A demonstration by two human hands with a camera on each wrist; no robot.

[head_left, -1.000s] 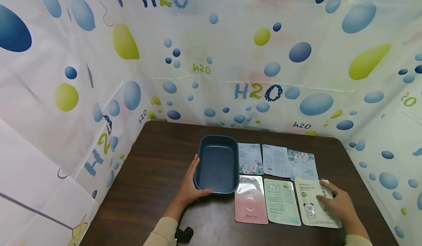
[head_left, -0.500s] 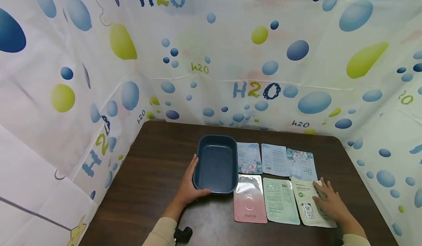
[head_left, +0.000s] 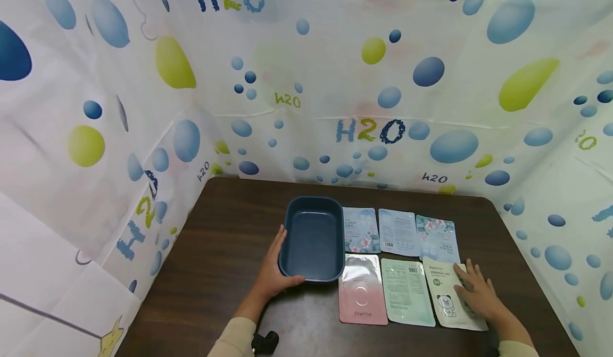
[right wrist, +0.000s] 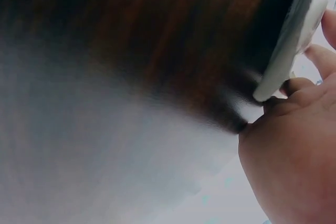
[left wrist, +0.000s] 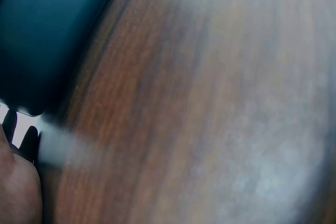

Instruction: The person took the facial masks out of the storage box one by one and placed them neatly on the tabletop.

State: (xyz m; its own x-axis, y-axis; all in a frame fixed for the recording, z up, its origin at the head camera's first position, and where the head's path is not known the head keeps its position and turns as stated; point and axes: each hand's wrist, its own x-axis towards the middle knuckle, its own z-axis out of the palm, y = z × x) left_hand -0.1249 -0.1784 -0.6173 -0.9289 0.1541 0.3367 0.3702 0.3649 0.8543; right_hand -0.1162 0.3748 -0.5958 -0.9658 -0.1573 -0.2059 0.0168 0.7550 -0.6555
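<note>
A deep blue rectangular tray (head_left: 313, 242) stands on the dark wooden table. My left hand (head_left: 274, 272) touches its near left corner, fingers straight along the left side and thumb along the front edge. In the left wrist view, part of that hand (left wrist: 18, 187) shows below the tray (left wrist: 52, 30). My right hand (head_left: 481, 293) rests with spread fingers on the right part of a cream sheet mask packet (head_left: 445, 288) printed with a bear, hiding some of it. The right wrist view shows the hand (right wrist: 299, 140) beside the packet's pale edge (right wrist: 286, 51).
A pink packet (head_left: 362, 304) and a green packet (head_left: 407, 293) lie left of the cream one. Behind them are three blue packets (head_left: 397, 233) in a row. A patterned curtain (head_left: 306, 80) encloses the table (head_left: 230, 229).
My right hand has slid the cream packet slightly left, toward the green one, and its fingers now lie spread on top. My left hand stays at the tray.
</note>
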